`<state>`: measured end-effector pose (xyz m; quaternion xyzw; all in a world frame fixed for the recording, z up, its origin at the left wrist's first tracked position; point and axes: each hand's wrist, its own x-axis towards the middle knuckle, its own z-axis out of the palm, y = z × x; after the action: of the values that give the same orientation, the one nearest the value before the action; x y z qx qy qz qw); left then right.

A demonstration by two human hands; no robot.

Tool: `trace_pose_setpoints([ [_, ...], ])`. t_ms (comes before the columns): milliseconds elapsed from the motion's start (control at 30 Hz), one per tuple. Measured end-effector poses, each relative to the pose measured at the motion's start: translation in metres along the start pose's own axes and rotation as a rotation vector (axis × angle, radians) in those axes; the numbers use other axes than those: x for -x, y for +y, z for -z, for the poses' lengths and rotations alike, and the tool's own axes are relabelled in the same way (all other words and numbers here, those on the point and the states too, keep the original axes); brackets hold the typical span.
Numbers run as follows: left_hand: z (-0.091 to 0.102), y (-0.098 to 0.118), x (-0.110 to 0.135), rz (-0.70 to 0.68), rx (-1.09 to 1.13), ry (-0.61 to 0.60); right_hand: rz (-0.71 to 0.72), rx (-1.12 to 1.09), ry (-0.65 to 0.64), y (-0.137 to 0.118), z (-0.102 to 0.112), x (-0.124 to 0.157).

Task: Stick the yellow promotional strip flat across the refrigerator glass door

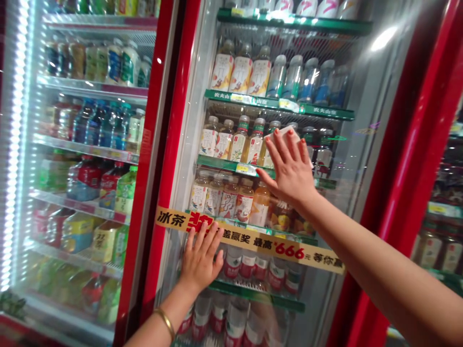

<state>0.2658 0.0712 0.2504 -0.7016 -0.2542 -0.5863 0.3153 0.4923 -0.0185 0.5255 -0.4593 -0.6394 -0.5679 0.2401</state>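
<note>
My right hand (pixel 292 168) presses a folded white cloth (pixel 290 130) against the glass door (pixel 336 159) of an upright drinks fridge. Its fingers are spread over the cloth, whose edges show past the fingertips. Lower and to the left, my left hand (pixel 202 258) lies flat on the same door with its fingers apart and nothing in them. The left fingertips touch a tan strip with Chinese print (pixel 253 239) that runs across the glass. A gold bangle (pixel 165 323) circles the left wrist. Bottled drinks (pixel 240 140) stand on green-edged shelves behind the glass.
A second fridge (pixel 81 140) with several shelves of colourful bottles stands at left, lit by a bright vertical light strip (pixel 18 144). Red frames (pixel 141 193) border the doors. More shelved bottles (pixel 434 248) show at the right edge. Reflections lie on the glass.
</note>
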Motion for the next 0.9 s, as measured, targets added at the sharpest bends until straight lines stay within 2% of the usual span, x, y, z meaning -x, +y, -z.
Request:
trace_pose_setpoints([
  [33, 0.0, 0.0, 0.0, -0.001, 0.001, 0.003, 0.095, -0.024, -0.018, -0.01, -0.005, 0.005],
  [67, 0.0, 0.0, 0.0, -0.004, 0.003, 0.009, 0.273, -0.066, -0.055, -0.021, -0.011, 0.013],
  [133, -0.001, 0.0, 0.0, -0.012, 0.005, 0.025, 0.734, -0.166, -0.139, -0.038, -0.023, 0.028],
  [167, -0.001, 0.0, 0.0, -0.017, -0.003, 0.029, 0.893, -0.199, -0.163, -0.04, -0.026, 0.03],
  [200, -0.001, 0.0, 0.0, -0.022, -0.017, 0.029, 0.953, -0.212, -0.165, -0.038, -0.027, 0.025],
  [233, -0.001, 0.0, -0.001, -0.025, -0.033, 0.026, 0.912, -0.207, -0.149, -0.032, -0.025, 0.014],
  [267, 0.0, 0.0, -0.001, -0.025, -0.048, 0.019, 0.783, -0.188, -0.12, -0.023, -0.021, -0.003],
  [367, 0.0, 0.0, -0.001, -0.014, -0.056, 0.006, 0.189, -0.114, 0.014, -0.006, -0.008, -0.059],
  [400, 0.0, 0.0, 0.0, -0.012, -0.053, 0.006, 0.035, -0.094, 0.053, -0.01, -0.006, -0.071],
  [433, -0.001, 0.0, 0.0, -0.013, -0.051, 0.005, -0.057, -0.079, 0.079, -0.021, -0.008, -0.077],
  [467, -0.002, -0.001, 0.002, -0.015, -0.051, 0.005, -0.061, -0.072, 0.082, -0.037, -0.011, -0.076],
  [500, -0.003, -0.001, 0.003, -0.018, -0.054, 0.006, 0.039, -0.072, 0.058, -0.057, -0.017, -0.07],
  [600, -0.005, -0.002, 0.007, -0.023, -0.068, 0.013, 0.638, -0.094, -0.087, -0.112, -0.037, -0.043],
  [633, -0.006, -0.003, 0.008, -0.024, -0.073, 0.014, 0.8, -0.102, -0.124, -0.12, -0.041, -0.039],
  [667, -0.005, -0.003, 0.008, -0.026, -0.076, 0.012, 0.9, -0.107, -0.145, -0.121, -0.042, -0.039],
  [700, -0.005, -0.003, 0.008, -0.028, -0.075, 0.007, 0.915, -0.109, -0.145, -0.115, -0.041, -0.046],
  [767, -0.003, -0.003, 0.006, -0.033, -0.076, -0.005, 0.734, -0.1, -0.104, -0.085, -0.032, -0.069],
  [833, -0.001, -0.002, 0.002, -0.041, -0.079, -0.01, 0.357, -0.073, -0.03, -0.05, -0.019, -0.092],
  [900, 0.001, -0.002, 0.0, -0.042, -0.075, -0.01, -0.028, -0.054, 0.045, -0.031, -0.011, -0.091],
])
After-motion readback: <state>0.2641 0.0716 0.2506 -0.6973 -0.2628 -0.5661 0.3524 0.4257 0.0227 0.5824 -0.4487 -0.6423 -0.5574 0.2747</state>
